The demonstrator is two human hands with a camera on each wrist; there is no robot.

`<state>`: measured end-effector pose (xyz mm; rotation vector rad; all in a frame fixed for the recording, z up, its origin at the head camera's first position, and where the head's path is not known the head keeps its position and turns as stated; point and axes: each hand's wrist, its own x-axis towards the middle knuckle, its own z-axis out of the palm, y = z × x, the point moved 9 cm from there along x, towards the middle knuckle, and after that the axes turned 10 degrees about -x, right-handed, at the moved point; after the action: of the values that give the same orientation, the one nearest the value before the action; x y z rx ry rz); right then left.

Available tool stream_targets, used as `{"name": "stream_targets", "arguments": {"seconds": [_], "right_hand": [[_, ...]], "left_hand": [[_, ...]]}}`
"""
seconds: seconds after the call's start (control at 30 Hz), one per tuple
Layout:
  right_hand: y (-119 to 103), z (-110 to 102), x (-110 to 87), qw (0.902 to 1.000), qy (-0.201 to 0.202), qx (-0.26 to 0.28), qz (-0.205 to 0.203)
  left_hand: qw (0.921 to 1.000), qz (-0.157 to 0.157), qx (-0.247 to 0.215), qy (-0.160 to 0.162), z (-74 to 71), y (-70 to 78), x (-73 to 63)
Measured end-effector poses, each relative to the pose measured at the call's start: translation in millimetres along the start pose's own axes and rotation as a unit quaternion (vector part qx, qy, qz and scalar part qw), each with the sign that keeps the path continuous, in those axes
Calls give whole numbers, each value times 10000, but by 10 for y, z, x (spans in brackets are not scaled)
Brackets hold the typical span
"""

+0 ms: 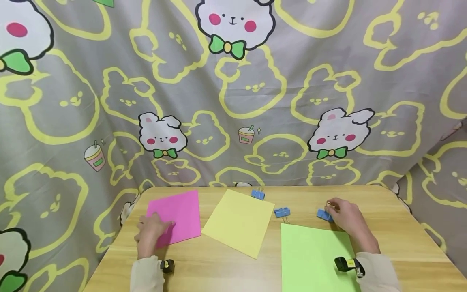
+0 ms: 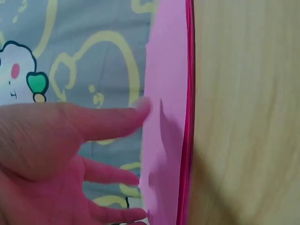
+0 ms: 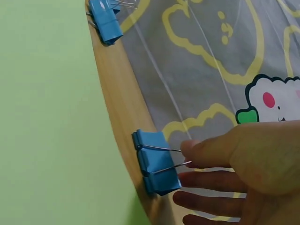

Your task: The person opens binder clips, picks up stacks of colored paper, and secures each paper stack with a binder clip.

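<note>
My left hand [image 1: 150,229] is over the pink paper stack [image 1: 184,215], its fingers spread. In the left wrist view, the thumb [image 2: 117,123] reaches toward the pink sheets [image 2: 166,70], whose layered edge faces the table. Thumb and fingers of my right hand [image 1: 346,217] pinch a blue binder clip [image 1: 324,215] by its wire handle, near the table's back right. The right wrist view shows the thumb tip over the end of that wire handle [image 3: 164,148], with the other fingers beside the clip. Just in front is a green paper stack [image 1: 313,259].
Yellow paper [image 1: 238,223] lies turned at an angle between the pink and green stacks. Another blue binder clip [image 1: 282,212] sits behind the green paper's left corner, and a further clip [image 1: 258,194] behind the yellow sheet. A patterned curtain [image 1: 233,101] hangs along the table's back edge.
</note>
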<state>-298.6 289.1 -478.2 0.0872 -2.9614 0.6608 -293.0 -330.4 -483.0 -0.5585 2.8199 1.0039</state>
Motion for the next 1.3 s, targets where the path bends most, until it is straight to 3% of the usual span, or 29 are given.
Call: {"name": "stream_targets", "arguments": {"seconds": [0.07,0.23,0.57,0.67,0.73,0.83,1.0,1.07,1.23,1.27,1.3], "right_hand": [[27,21,2,9999,70,-28,88],[97,3,-10,9995,212,-6,218],[131,10,-104,9965,164,750,338],[187,-1,-112,9899,304,1252,596],[260,46,-97,9766,304,1959,836],[369,173,-60,9372,181,3265,1213],[450,351,-31,8468,-190,5126,1405],[480,391,-31,7993,-317,5850,1336],[473,432,-31,6444,-796,7578,650],[467,436,-28,6199,-892,7778,524],[462,441,-26,6017,-970,7917,423]], "left_hand": [[9998,-181,49,112,14,-30,8],[9988,-294,97,366,35,-25,49],[9959,-555,276,659,-4,-181,76],[9964,-488,137,681,-24,-202,81],[9969,-418,8,667,-35,-200,84],[9973,-343,-110,644,-54,-206,83],[9974,-309,-61,649,-88,-261,88],[9977,-236,-36,633,-91,-251,92],[9981,-130,-103,598,-78,-207,104],[9980,-121,-135,602,-76,-200,106],[9980,-100,-182,599,-74,-193,109]]}}
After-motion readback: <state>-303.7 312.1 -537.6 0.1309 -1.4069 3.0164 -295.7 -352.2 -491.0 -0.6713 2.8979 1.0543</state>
